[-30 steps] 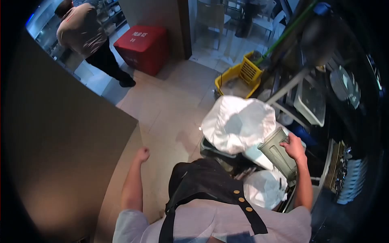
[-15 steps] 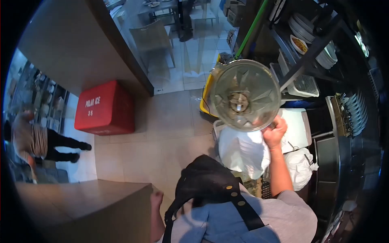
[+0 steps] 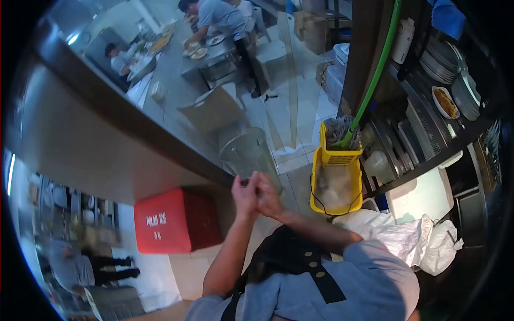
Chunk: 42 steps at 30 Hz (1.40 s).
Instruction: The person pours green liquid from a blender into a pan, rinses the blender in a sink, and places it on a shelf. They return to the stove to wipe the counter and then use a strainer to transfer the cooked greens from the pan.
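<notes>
In the head view a clear blender jug [image 3: 247, 151] is held out in front of me, away from my body. Both hands meet at its near side, where the handle would be. My left hand [image 3: 245, 195] is closed there, with my right hand [image 3: 269, 199] closed right beside it. The fingers overlap and hide the handle, so how each one grips is partly covered. The floor shows through the jug's see-through wall; whether anything is inside cannot be made out.
A red ice box [image 3: 174, 222] stands at the left by a partition [image 3: 107, 144]. To the right are a yellow mop bucket [image 3: 336, 187] with a green-handled mop, a shelf with plates [image 3: 436, 69] and white bags [image 3: 399, 235]. Several people work beyond and at the lower left.
The jug has moved from my right side to in front of me, farther left. My left hand has come up to join my right at it. My view has turned towards the doorway.
</notes>
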{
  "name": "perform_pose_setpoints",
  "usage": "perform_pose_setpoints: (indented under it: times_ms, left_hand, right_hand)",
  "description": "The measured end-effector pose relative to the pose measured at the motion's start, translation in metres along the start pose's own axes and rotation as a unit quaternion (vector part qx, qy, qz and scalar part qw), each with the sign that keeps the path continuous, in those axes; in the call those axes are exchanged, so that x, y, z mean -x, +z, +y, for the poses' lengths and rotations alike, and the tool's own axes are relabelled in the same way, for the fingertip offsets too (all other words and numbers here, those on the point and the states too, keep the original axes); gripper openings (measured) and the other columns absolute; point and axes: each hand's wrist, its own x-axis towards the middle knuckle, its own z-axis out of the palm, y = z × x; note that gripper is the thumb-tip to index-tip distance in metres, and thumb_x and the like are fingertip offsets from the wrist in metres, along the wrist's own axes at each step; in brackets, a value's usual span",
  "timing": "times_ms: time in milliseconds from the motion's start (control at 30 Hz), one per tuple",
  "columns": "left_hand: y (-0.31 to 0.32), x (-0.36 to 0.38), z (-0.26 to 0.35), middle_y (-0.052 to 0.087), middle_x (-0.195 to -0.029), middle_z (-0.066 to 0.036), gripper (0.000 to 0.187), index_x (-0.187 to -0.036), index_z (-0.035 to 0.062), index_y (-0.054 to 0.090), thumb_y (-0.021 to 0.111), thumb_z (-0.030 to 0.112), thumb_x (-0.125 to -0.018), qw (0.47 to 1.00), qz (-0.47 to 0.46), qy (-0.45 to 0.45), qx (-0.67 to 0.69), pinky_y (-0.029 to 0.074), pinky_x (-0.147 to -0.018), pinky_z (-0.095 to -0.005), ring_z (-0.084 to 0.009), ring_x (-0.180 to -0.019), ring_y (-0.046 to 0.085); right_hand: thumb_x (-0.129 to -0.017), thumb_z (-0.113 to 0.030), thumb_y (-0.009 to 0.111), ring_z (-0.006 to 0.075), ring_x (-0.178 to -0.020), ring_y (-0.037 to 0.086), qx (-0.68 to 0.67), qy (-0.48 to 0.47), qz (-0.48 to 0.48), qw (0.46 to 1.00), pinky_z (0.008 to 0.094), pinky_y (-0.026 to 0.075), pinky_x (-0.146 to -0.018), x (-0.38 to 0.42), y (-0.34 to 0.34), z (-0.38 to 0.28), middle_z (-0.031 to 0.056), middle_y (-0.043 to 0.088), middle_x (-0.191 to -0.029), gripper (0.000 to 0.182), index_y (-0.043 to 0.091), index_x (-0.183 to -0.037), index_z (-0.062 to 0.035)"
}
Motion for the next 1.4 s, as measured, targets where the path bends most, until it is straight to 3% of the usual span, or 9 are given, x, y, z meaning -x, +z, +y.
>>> perform_pose_setpoints:
  times_ms: [133, 167, 267, 367, 600, 700, 867, 1033, 1400]
  left_hand:
    - [-0.016, -0.144, 0.006, 0.049, -0.068, 0.001, 0.013, -0.082, 0.007, 0.051, 0.063, 0.012, -0.083, 0.998, -0.038, -0.046, 0.035, 0.038, -0.05, -0.023, -0.0074, -0.059, 0.047]
    - [-0.011, -0.184, 0.001, 0.048, -0.065, 0.002, 0.012, -0.08, 0.0081, 0.051, 0.063, 0.01, -0.082, 0.996, -0.067, -0.053, 0.015, 0.036, -0.047, -0.023, -0.0078, -0.056, 0.045]
    - [0.029, -0.247, 0.023, 0.059, -0.069, -0.001, 0.01, -0.092, 0.0052, 0.057, 0.059, 0.005, -0.082, 0.988, -0.119, -0.097, -0.013, 0.038, -0.037, -0.0224, -0.0108, -0.048, 0.053]
    - [0.063, -0.349, 0.006, 0.062, -0.075, -0.009, 0.018, -0.092, -0.0028, 0.058, 0.063, 0.01, -0.081, 0.974, -0.189, -0.041, -0.119, 0.045, -0.047, -0.0261, -0.0159, -0.06, 0.059]
    - [0.189, -0.562, 0.011, 0.06, -0.072, -0.003, 0.042, -0.082, -0.0056, 0.064, 0.076, 0.033, -0.07, 0.91, -0.245, 0.086, -0.324, 0.042, -0.062, -0.0265, -0.0093, -0.066, 0.05]
    - [0.265, -0.618, 0.053, 0.039, -0.053, 0.005, 0.046, -0.049, 0.0081, 0.045, 0.078, 0.035, -0.066, 0.912, -0.294, 0.065, -0.278, 0.025, -0.045, -0.0274, -0.0065, -0.05, 0.033]
    - [0.378, -0.7, 0.084, 0.032, -0.044, 0.005, 0.049, -0.048, 0.0141, 0.035, 0.075, 0.03, -0.072, 0.921, -0.358, 0.052, -0.144, 0.016, -0.036, -0.0271, -0.0063, -0.037, 0.026]
    - [0.493, -0.769, 0.101, 0.034, -0.045, 0.007, 0.041, -0.052, 0.0115, 0.045, 0.075, 0.031, -0.073, 0.92, -0.39, -0.007, 0.032, 0.015, -0.036, -0.0238, -0.0053, -0.037, 0.026]
    - [0.923, -0.83, 0.142, 0.042, -0.059, 0.001, 0.048, -0.08, -0.0014, 0.054, 0.084, 0.028, -0.057, 0.885, -0.451, 0.103, -0.055, 0.03, -0.045, -0.0311, -0.0104, -0.05, 0.036]
  right_hand:
    - [-0.069, -0.014, 0.054, 0.0339, -0.075, 0.057, 0.181, 0.015, -0.27, 0.945, 0.0437, 0.046, -0.068, -0.142, 0.001, 0.033, 0.0156, 0.06, -0.074, 0.013, 0.061, -0.068, -0.0032]
    - [-0.07, -0.015, 0.053, 0.0337, -0.067, 0.059, 0.237, -0.127, -0.227, 0.936, 0.0435, 0.048, -0.065, -0.178, -0.001, 0.06, 0.0158, 0.06, -0.068, 0.015, 0.061, -0.065, -0.0043]
    - [-0.064, -0.014, 0.056, 0.0334, -0.078, 0.063, 0.127, 0.045, 0.076, 0.988, 0.0412, 0.051, -0.069, -0.31, -0.026, 0.093, 0.0193, 0.063, -0.079, 0.039, 0.064, -0.101, -0.0062]
    - [-0.066, -0.012, 0.056, 0.0349, -0.1, 0.057, 0.256, 0.281, -0.048, 0.924, 0.0425, 0.046, -0.085, -0.425, -0.044, 0.148, 0.0193, 0.061, -0.104, 0.05, 0.056, -0.117, -0.0117]
    - [-0.064, -0.011, 0.061, 0.0293, -0.099, 0.058, 0.263, 0.15, 0.197, 0.933, 0.038, 0.046, -0.085, -0.556, -0.133, 0.29, 0.0165, 0.057, -0.115, 0.068, 0.042, -0.13, -0.0072]
    - [-0.069, -0.004, 0.059, 0.0152, -0.056, 0.058, 0.153, 0.358, 0.255, 0.885, 0.0287, 0.045, -0.042, -0.606, -0.193, 0.271, 0.0133, 0.062, -0.082, 0.087, 0.017, -0.143, -0.0232]
    - [-0.081, -0.009, 0.059, 0.0084, -0.042, 0.042, -0.103, 0.174, 0.369, 0.907, 0.0195, 0.028, -0.034, -0.604, -0.273, 0.21, 0.003, 0.049, -0.059, 0.078, 0.008, -0.141, -0.0029]
    - [-0.084, -0.006, 0.051, 0.0083, -0.046, 0.039, 0.102, -0.031, 0.432, 0.896, 0.0185, 0.03, -0.039, -0.544, -0.314, 0.157, 0.0038, 0.047, -0.063, 0.068, 0.015, -0.141, -0.0036]
    - [-0.085, -0.004, 0.058, 0.0105, -0.072, 0.038, 0.633, -0.037, 0.672, 0.381, 0.0218, 0.036, -0.064, -0.556, -0.357, 0.244, 0.0016, 0.041, -0.08, 0.047, 0.038, -0.128, 0.0004]
